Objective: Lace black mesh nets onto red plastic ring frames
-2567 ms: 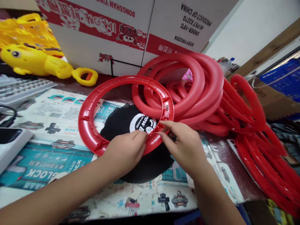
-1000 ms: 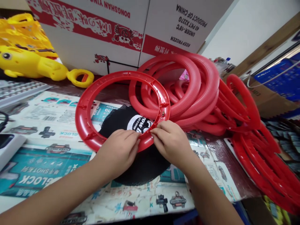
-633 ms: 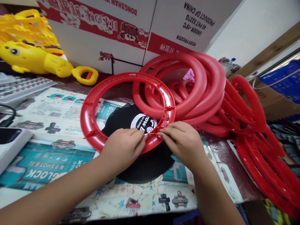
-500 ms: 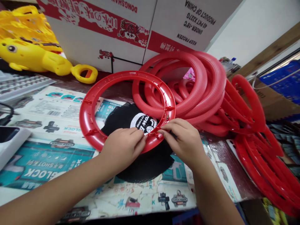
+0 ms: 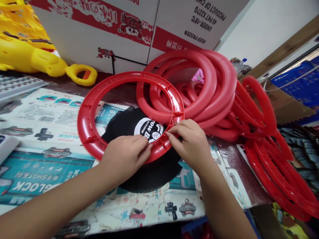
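A: Quick, near side first. Fingers?
B: My left hand (image 5: 126,156) has thumb and fingers closed on the near rim of the red ring (image 5: 87,132). My right hand (image 5: 190,141), just right of it, has thumb and forefinger pressed together at the same rim; can't tell what's between them, too small.
A: Why held like that?
B: Ring's open, ribbed side faces me, so probably to get at its inside. Left likely steadies, right free for fine handling. Ring sits mid-scene, over the far part of the black mesh cloth (image 5: 152,177); can't tell if they touch.
A: And the rest, why there?
B: Guessing: printed cardboard (image 5: 37,166) shields the table (image 5: 259,196). Glossy red pieces (image 5: 270,109) on the right and ridged red rings (image 5: 225,79) just beyond my ring, likely parked within reach. Yellow toy (image 5: 45,63) far left, out of the way. White carton (image 5: 82,43) stands behind, like a wall.
A: Counts, near to far.
B: Hands, two. Cloth, one. Ring in hand, one. Glossy pieces: several, overlapping, no firm count. Ridged rings: at least three, others partly hidden. Yellow toy: one, cut by the left edge, more yellow parts (image 5: 22,23) behind, uncountable. Carton: at least one; can't tell if the seam splits two.
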Demonstrator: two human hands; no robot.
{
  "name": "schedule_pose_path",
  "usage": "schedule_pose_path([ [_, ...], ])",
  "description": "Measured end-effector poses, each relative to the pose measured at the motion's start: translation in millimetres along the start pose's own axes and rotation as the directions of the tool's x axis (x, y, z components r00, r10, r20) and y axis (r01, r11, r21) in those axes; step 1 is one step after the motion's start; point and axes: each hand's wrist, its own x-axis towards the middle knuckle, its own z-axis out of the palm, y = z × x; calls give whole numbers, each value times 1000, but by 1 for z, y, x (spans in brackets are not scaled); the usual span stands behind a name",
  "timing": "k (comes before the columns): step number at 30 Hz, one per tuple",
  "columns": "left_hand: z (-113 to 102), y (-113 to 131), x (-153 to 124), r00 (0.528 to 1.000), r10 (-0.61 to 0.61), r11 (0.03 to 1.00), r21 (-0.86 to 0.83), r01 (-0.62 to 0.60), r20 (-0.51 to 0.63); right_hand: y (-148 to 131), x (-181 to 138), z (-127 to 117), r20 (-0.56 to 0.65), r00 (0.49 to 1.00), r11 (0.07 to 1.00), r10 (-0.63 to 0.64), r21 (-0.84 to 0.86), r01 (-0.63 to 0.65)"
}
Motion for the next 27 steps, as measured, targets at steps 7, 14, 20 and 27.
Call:
schedule_pose_path([
  [7,0,-6,-2,999,-9,996,-89,14,52,-5,-2,-1,70,995,996,-70,-41,73],
  [14,-7,-29,7,981,190,970,-163,-181,42,-8,-4,3,-16,1000,999,6,-33,-6],
  [20,-8,-5,9,981,185,983,28,-184,-56,-12,-4,12,-29,999,999,40,38,-38],
  [27,-1,-3,12,996,76,989,-131,-71,39,-13,-6,12,-39,998,984,41,175,-34],
])
